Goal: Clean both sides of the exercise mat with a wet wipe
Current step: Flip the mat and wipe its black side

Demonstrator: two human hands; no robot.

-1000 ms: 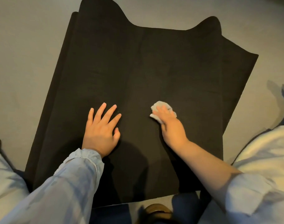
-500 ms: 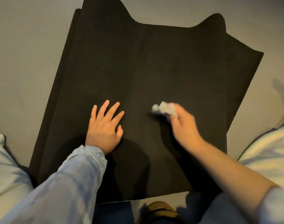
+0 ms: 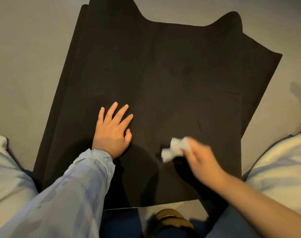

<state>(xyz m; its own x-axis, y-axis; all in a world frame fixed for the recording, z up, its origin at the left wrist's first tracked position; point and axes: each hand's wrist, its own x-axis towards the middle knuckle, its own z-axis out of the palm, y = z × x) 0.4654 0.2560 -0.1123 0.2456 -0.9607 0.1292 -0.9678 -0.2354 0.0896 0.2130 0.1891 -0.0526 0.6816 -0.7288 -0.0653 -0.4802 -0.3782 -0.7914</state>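
- Black exercise mat point(image 3: 163, 79) lies on grey floor point(image 3: 26, 57), folded so 2 layers show along its left and right edges; far edge curls up at 2 corners.
- Left hand point(image 3: 112, 133) flat on the mat, left of mat centre, fingers straight and spread, holding nothing.
- Right hand point(image 3: 203, 158) over the mat's near-right part, motion-blurred, fingers pinching a crumpled white wet wipe point(image 3: 175, 148).
- Can't tell if the wipe touches the mat.
- Brown shoe point(image 3: 170, 219) just past the mat's near edge.
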